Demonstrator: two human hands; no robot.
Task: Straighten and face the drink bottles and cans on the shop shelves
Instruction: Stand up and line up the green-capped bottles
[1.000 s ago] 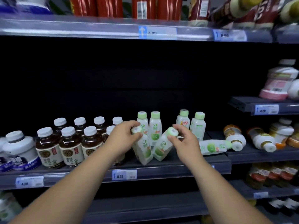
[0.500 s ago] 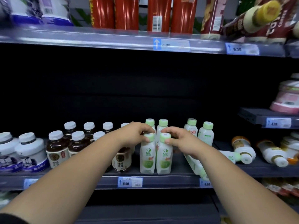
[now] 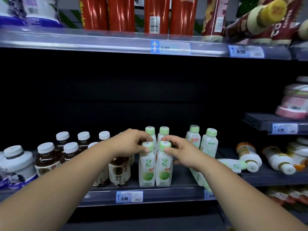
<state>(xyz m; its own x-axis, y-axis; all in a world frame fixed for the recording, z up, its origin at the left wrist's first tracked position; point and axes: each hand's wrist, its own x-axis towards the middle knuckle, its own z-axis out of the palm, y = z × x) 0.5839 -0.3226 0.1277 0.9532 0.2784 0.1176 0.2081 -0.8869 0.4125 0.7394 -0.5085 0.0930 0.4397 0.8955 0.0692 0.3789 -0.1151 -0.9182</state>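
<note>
Two white bottles with green caps stand upright side by side at the front of the middle shelf [image 3: 166,189], labels facing out. My left hand [image 3: 133,142] grips the cap of the left front bottle [image 3: 147,170]. My right hand [image 3: 180,150] pinches the cap of the right front bottle [image 3: 164,170]. Two more of the same bottles [image 3: 157,132] stand right behind them. Another pair [image 3: 201,140] stands further right, and one white bottle [image 3: 233,165] lies on its side beyond my right wrist. A tilted one [image 3: 200,179] shows under my right forearm.
Brown tea bottles with white caps [image 3: 70,152] fill the shelf to the left, with white jars [image 3: 18,162] beyond them. Fallen bottles [image 3: 250,157] lie on the right shelf. Red bottles [image 3: 156,14] stand on the top shelf, and a tipped brown one [image 3: 256,19] leans at the upper right.
A second ago the two front bottles leaned apart in my hands. Both now stand upright together at the shelf front, and my fingers stay on their caps.
</note>
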